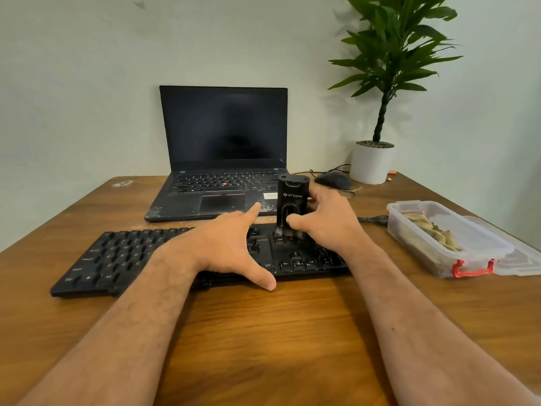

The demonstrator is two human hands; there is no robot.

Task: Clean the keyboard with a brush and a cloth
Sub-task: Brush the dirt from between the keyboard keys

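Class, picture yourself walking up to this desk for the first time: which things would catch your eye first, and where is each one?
The eye lands first on the right hand gripping an upright black brush tool on the right part of the black keyboard, while the left hand lies spread across its middle. Behind stands an open laptop with a dark screen; a green potted plant rises at the far right.

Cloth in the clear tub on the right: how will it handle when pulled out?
The cloth lies crumpled in folds, so it is probably floppy and will drape. It looks thin, likely light. The plastic container is open, its lid beside it; it may shift if the cloth snags.
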